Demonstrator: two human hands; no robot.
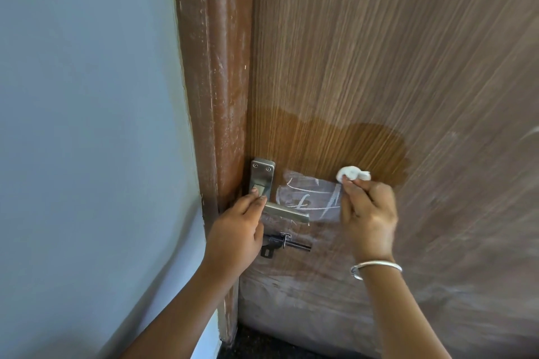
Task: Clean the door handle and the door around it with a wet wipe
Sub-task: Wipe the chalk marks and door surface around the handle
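Observation:
A silver lever door handle on its metal plate sits at the left edge of a brown wood-grain door. My left hand rests on the plate and the base of the lever, fingers touching the metal. My right hand pinches a crumpled white wet wipe against the door to the right of the handle. A darker wet patch spreads above the handle. White chalky scribbles cover the door between my two hands.
A black sliding bolt latch is fixed just below the handle. The worn brown door frame runs down the left, with a pale blue wall beside it. Dusty smears cover the lower door. A silver bangle circles my right wrist.

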